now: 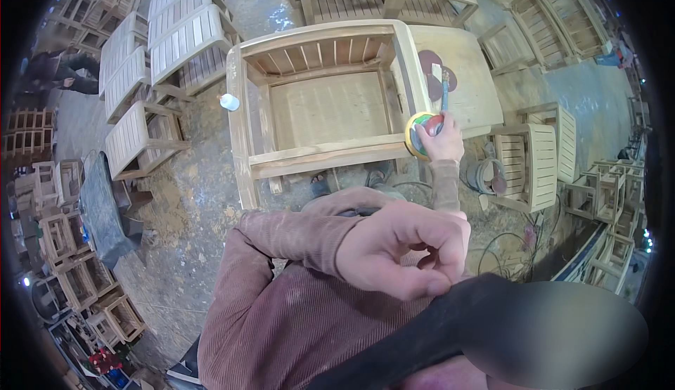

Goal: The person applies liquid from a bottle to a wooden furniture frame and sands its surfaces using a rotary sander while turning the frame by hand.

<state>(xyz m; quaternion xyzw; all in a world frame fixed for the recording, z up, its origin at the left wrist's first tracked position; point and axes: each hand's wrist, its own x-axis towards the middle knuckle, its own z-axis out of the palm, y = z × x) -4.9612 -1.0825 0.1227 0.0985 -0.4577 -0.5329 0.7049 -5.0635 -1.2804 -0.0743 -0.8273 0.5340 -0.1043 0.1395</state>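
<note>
My right hand [444, 141] is closed on a round thing [413, 150] with a yellow rim and a green and red middle, at the near right corner of a pale wooden furniture frame [316, 152]. What kind of thing it is, I cannot make out. My left hand [408, 249] is raised close to the camera, its fingers curled in toward the thumb; whatever they hold, if anything, is hidden. Beyond my right hand lie a blue-handled brush [445, 89] and several dark brown sanding discs [429, 58]. The frame has slats along its far inner side.
A pale board [478, 84] lies right of the frame. A small white bottle [229, 102] is at its left. Slatted wooden tables [190, 35] stand left, behind and right. A bucket [481, 177] and hoses [503, 242] are on the right floor. Another person [70, 70] is far left.
</note>
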